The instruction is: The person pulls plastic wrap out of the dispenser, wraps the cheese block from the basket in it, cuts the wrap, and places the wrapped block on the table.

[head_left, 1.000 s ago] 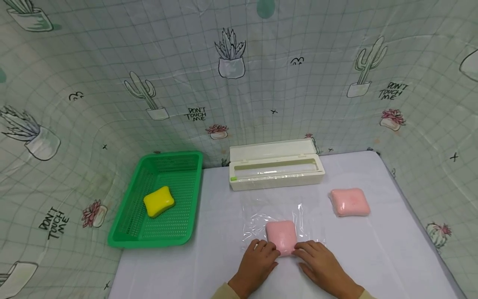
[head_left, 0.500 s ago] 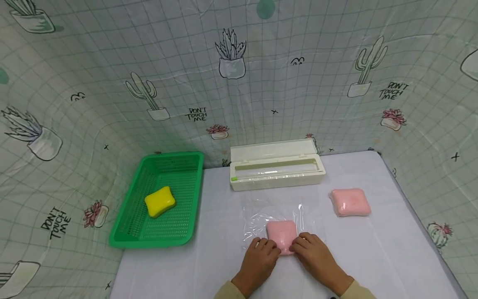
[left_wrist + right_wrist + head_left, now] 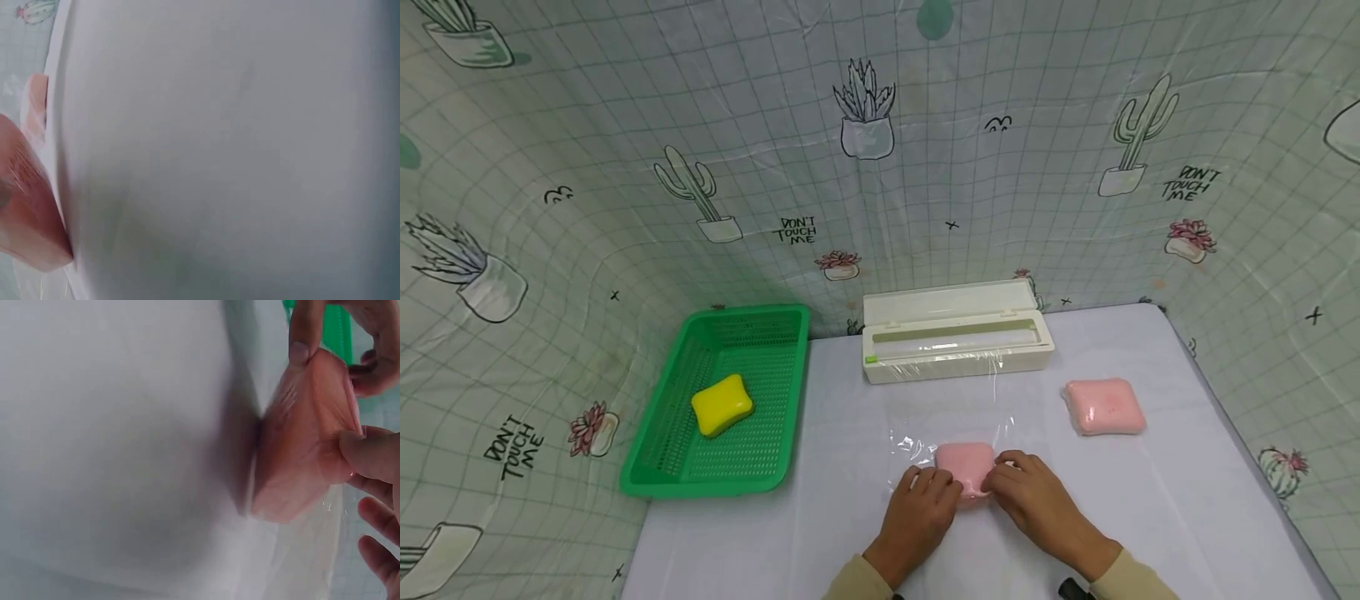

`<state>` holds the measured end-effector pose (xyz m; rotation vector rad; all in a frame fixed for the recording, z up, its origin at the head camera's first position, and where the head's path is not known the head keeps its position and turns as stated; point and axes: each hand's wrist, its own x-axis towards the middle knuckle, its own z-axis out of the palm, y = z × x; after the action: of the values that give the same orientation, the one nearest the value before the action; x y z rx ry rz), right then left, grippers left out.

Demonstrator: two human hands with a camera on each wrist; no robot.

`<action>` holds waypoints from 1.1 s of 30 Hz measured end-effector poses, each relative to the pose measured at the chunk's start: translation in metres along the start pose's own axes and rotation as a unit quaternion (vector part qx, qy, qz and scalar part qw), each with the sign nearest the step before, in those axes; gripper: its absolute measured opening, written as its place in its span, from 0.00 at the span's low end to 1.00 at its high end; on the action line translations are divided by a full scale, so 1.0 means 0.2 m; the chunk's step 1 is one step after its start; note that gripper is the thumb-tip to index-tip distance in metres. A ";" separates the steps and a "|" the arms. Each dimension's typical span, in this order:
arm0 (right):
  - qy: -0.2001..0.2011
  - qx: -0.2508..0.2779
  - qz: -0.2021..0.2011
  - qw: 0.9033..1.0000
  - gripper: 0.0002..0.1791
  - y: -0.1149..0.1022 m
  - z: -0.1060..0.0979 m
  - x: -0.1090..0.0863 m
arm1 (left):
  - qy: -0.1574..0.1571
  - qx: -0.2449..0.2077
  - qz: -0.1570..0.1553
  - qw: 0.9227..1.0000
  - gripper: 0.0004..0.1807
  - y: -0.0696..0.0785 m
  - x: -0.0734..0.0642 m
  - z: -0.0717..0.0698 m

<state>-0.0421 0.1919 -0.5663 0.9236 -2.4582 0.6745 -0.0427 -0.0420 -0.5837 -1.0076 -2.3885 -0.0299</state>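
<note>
A pink bar of soap lies on a sheet of clear cling film drawn out from the box behind it. My left hand is at its near left corner, fingers bent over the edge. The right wrist view shows that hand's thumb on the corner and its fingers behind. At the near right corner, my right hand pinches the film against the soap between thumb and fingers. Film stretches tight and creased over the near side. In the left wrist view, only the soap's side shows.
A white cling film box with its lid up stands at the back. Another pink bar, wrapped, lies at the right. On the left, a green basket holds a yellow bar. A patterned cloth hangs behind the table.
Both hands have moved slightly forward along the soap, the right one also leftward onto its edge. The film's near edge has come up over the soap's near side.
</note>
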 end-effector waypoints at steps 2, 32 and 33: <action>-0.005 0.001 0.006 1.000 0.16 0.00 -0.02 0.02 | 0.009 -0.002 0.001 1.000 0.11 -0.02 0.01 0.00; -0.020 -0.103 0.043 0.994 0.19 0.19 0.05 0.29 | -0.119 -0.045 -0.100 0.987 0.15 -0.26 0.35 0.04; -0.020 -0.105 0.046 0.993 0.19 0.20 0.05 0.30 | -0.114 -0.041 -0.102 0.987 0.16 -0.26 0.35 0.05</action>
<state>-0.1134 0.1825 -0.5529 0.7551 -2.5600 0.4200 -0.1223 -0.0310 -0.5487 -0.8377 -2.7122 -0.0928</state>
